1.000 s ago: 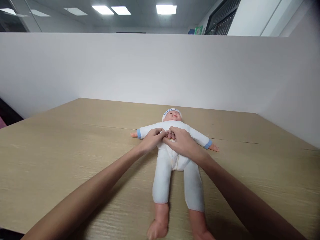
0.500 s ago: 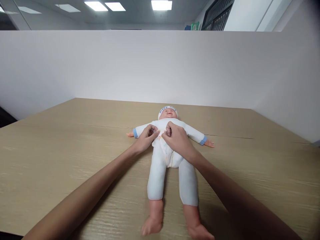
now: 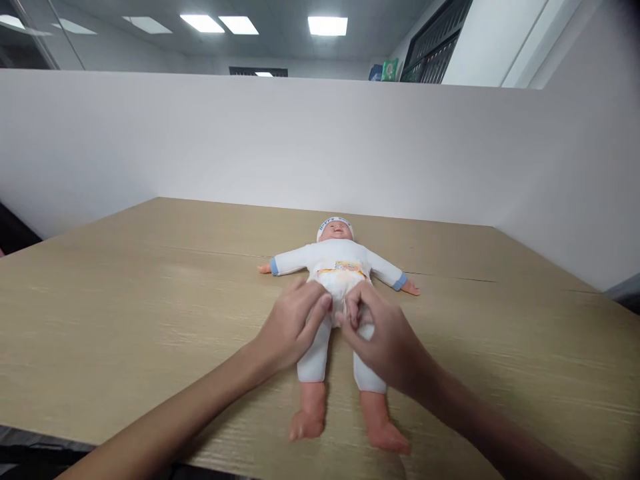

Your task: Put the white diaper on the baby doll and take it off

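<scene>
A baby doll (image 3: 336, 250) in a white suit with blue cuffs lies on its back, feet toward me. Around its hips is a white diaper (image 3: 344, 281) with an orange printed waistband. My left hand (image 3: 297, 319) is closed at the diaper's left side, by the top of the leg; its fingertips are partly hidden. On the other side, my right hand (image 3: 380, 327) has curled fingers and thumb pinched at the diaper's leg edge. Both hands are slightly blurred and cover the diaper's lower sides.
The doll rests on a wooden table (image 3: 175, 300), whose front edge shows at lower left. A white partition (image 3: 300, 140) rises behind the table and along its right side. Beyond it are ceiling lights and a green package (image 3: 389, 70).
Both hands have moved from the diaper's waist down toward me, to its leg edges. The printed waistband now shows uncovered. The view has shifted slightly.
</scene>
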Demonstrator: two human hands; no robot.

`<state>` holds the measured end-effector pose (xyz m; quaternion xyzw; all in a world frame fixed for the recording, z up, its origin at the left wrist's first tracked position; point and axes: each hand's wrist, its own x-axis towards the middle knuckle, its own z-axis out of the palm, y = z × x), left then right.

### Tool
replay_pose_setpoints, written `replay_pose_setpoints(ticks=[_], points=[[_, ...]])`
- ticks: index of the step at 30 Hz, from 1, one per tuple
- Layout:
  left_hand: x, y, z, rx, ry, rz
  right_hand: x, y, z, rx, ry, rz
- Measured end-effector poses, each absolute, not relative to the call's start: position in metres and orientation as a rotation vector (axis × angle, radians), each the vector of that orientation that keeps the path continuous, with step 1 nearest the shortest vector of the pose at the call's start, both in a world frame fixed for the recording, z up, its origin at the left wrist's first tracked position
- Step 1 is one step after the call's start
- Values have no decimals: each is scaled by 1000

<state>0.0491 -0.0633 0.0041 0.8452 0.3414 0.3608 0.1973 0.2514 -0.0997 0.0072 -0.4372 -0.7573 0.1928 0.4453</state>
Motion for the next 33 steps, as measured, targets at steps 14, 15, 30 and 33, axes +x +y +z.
replay_pose_setpoints(ticks=[14, 15, 30, 33], points=[[52, -46, -21, 2318, 1146, 641, 284, -98, -43, -1531, -2073, 233], [54, -44, -22, 2323, 1153, 629, 282, -98, -45, -1532, -2089, 192], [48, -46, -34, 2429, 1008, 920, 273, -116, -53, -1493, -2033, 57], [47, -47, -35, 2413, 981, 936, 273, -117, -52, -1493, -2031, 96]])
